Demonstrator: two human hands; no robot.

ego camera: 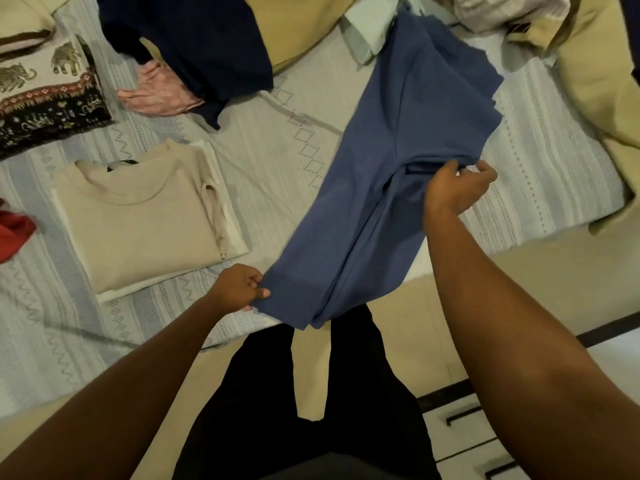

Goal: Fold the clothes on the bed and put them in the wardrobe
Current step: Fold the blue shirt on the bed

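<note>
the work is partway through, by the look of the bed (277, 140). a beige top (138, 216) lies folded flat on a white garment (232, 216) at the left. beyond it sits a folded elephant-print cloth (45, 95). nothing shows any clothes put away yet, and no wardrobe can be made out for certain; only white drawers (467, 427) show at the lower right.

several pieces are still loose: a navy garment (194, 46), a crumpled pink one (156, 91) beside it, a red cloth (10, 233) at the left edge, a pale green shirt (367, 32) and a bunched light cloth (502, 8) at the top. so most of the folding, and all the putting away, seems to be left.

the piece in hand is a blue garment (398, 133), probably a t-shirt, doubled lengthwise. it lies across the near right part of the bed, and its lower end hangs past the mattress edge. its long axis runs on a diagonal, from the hem near the person's body up and away to the right, where its far end reaches the green shirt.

the left hand (242, 289) pinches a corner of the hem, with fingers (254, 277) curled tight on the cloth. the right hand (457, 183) grips a gathered fold partway up the right edge, fingers bent round it.
</note>
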